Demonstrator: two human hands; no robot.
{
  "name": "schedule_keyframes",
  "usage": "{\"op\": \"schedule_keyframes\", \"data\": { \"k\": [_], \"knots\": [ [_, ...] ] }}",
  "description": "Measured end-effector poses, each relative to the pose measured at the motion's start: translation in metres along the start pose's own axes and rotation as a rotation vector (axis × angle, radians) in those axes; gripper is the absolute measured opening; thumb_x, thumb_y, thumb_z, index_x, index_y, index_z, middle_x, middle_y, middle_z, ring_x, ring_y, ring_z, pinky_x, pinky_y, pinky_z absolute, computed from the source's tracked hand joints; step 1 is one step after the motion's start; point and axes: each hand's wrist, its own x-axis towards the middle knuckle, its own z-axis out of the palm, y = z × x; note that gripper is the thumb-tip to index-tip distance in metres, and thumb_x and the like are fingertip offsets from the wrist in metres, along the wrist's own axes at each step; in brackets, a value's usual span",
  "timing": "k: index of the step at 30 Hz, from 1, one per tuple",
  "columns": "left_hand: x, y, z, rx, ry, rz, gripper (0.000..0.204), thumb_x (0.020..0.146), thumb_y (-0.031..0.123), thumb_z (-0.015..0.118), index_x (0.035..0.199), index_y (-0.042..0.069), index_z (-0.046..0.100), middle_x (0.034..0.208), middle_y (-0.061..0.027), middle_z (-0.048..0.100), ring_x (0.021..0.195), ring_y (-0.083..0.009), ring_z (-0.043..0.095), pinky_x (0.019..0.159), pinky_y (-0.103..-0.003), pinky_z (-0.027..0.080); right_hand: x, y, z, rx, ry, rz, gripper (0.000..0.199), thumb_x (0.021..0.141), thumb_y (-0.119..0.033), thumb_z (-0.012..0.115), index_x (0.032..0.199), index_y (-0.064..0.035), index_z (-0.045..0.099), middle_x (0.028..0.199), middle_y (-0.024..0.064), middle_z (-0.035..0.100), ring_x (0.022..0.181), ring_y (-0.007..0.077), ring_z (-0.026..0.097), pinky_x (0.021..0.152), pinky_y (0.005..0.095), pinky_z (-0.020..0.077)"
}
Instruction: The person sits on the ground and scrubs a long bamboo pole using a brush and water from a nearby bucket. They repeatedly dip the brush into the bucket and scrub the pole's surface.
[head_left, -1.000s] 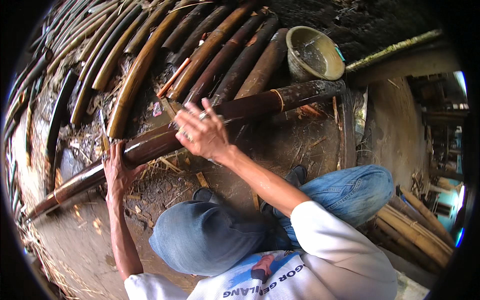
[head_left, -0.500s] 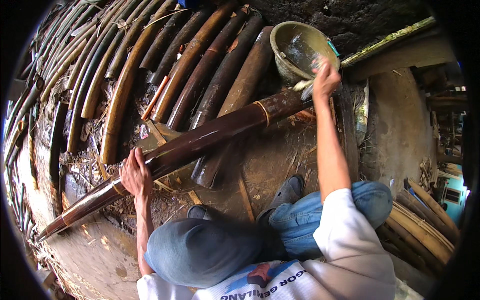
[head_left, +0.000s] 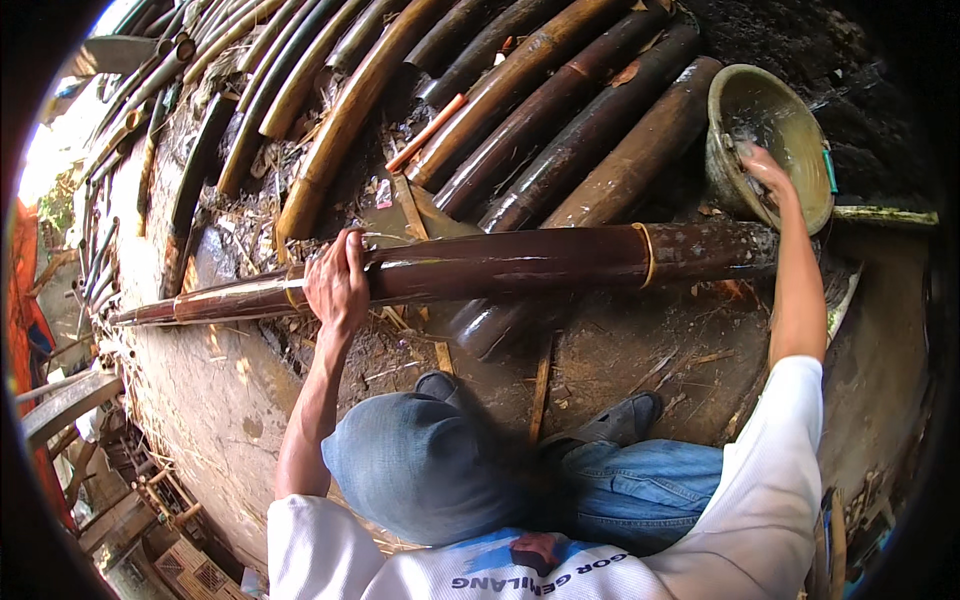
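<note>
A long, dark brown bamboo pole [head_left: 510,262], wet and shiny, lies across in front of me with pale rings at its joints. My left hand [head_left: 336,283] is closed over the pole left of its middle, fingers wrapped round the top. At the far right, my right hand [head_left: 768,170] reaches over the rim of a grey-green bucket [head_left: 717,165] with water in it. Its fingers are closed around something greyish and wet, largely hidden inside the bucket. The pole's thick right end lies just under my right forearm.
Several more bamboo poles [head_left: 545,130] lie side by side beyond the pole. A short orange stick [head_left: 427,132] lies among them. Wood strips [head_left: 541,385] and scraps litter the wet ground near my sandal [head_left: 628,418]. A wooden beam [head_left: 70,405] stands at the left.
My right hand has gone from the pole's right end into the bucket with the pale, wet thing. My left hand stays on the pole. The view has turned, so the pole now looks level.
</note>
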Motion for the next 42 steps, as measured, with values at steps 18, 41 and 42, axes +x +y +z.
{"op": "schedule_keyframes", "data": {
  "k": [18,41,42],
  "knots": [
    [0.039,0.014,-0.017,-1.387,-0.573,-0.256,0.097,0.103,0.084,0.009,0.158,0.016,0.05,0.123,-0.0162,0.071,0.112,-0.024,0.066,0.103,-0.043,0.052,-0.335,-0.39,0.378,-0.044,0.537,-1.049,0.023,0.094,-0.027,0.07,0.108,-0.0108,0.08,0.119,0.0112,0.075,0.115,0.0272,0.071,0.118,0.06,0.0403],
    [-0.003,-0.079,-0.023,0.056,-0.196,0.562,0.097,0.059,0.029,0.101,0.145,0.015,0.057,0.131,-0.0101,0.067,0.117,-0.0319,0.068,0.096,-0.05,0.052,-0.331,-0.278,0.286,-0.008,0.901,-0.728,0.031,0.088,-0.017,0.077,0.119,-0.015,0.074,0.117,0.0039,0.077,0.134,0.0317,0.064,0.126,0.0636,0.029],
    [0.0,-0.102,-0.029,0.086,-0.174,0.505,0.099,0.059,0.027,0.101,0.146,0.015,0.056,0.132,-0.0105,0.066,0.118,-0.0325,0.067,0.097,-0.05,0.051,-0.33,-0.286,0.295,-0.057,0.82,-0.778,0.039,0.089,-0.025,0.076,0.127,-0.0157,0.074,0.128,0.0055,0.076,0.14,0.03,0.06,0.128,0.0641,0.0261]
  ]
}}
